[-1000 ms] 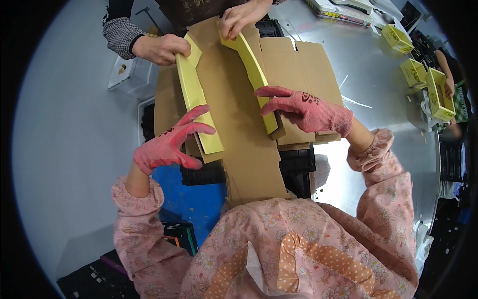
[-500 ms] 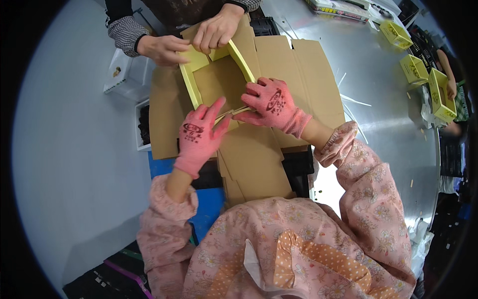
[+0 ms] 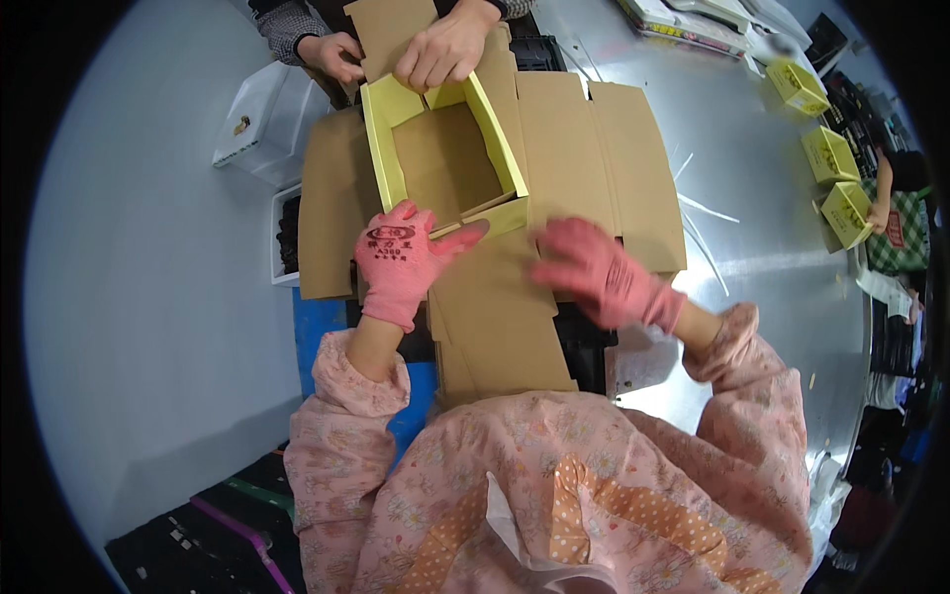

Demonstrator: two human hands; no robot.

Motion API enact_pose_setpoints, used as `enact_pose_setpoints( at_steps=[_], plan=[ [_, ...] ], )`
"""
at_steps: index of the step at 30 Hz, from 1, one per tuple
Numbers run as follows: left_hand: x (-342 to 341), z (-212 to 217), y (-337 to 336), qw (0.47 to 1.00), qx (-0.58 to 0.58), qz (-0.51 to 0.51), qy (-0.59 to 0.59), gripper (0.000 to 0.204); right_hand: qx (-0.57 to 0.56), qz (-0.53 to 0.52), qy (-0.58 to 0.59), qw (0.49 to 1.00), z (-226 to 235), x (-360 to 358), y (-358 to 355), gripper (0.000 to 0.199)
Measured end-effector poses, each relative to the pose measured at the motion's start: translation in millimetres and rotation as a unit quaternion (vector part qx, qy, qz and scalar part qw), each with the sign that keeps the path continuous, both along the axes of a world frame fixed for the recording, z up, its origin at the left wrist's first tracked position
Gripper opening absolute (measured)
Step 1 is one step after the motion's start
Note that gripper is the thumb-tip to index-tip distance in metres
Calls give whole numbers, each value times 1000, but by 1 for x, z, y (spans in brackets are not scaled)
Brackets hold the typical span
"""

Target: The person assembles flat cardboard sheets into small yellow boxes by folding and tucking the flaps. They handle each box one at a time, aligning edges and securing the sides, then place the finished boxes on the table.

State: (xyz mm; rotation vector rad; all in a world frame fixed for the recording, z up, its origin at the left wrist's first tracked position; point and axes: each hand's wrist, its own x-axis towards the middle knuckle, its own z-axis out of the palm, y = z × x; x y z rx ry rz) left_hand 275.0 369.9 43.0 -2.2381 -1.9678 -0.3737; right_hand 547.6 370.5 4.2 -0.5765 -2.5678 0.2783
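A yellow cardboard frame stands as an open rectangle on a flat brown cardboard sheet. My left hand, in a pink glove, grips the frame's near left corner. My right hand, also in a pink glove, hovers blurred over the brown cardboard to the right of the frame, fingers spread, holding nothing. Across from me, another person's bare hands hold the far side of the frame and a brown flap.
A white box lies at the far left on the grey table. Several small yellow boxes stand at the far right near another person's arm. A blue crate sits below the cardboard by my left arm.
The two yellow strips have been closed into a rectangular frame. My right hand has let go of the frame and moved right and toward me; my left hand now holds the near corner.
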Motion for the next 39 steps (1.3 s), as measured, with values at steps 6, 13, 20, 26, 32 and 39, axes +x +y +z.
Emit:
enact_pose_setpoints(
  at_steps=[6, 13, 20, 26, 32, 39],
  plan=[
    [-4, 1, 1, 1000, -16, -9, -21, 37, 97, 109, -124, 981, -20, -13, -26, 53],
    [-44, 5, 11, 844, -161, -249, -446, 47, 50, -137, 306, 941, 1, -63, 42, 45],
    [-26, -85, 0, 815, -13, -63, -576, 72, -107, -236, 463, 848, 0, -105, 63, 33],
    [21, -38, 10, 900, 297, -36, -315, 74, -282, -217, 459, 814, 36, -78, 54, 52],
    [16, -33, 10, 956, 267, 14, -119, 46, 30, -10, 39, 999, 37, -53, 111, 53],
    [-9, 1, 14, 989, 57, -134, 27, 47, 59, 101, -122, 986, 55, -44, 129, 56]
  ],
)
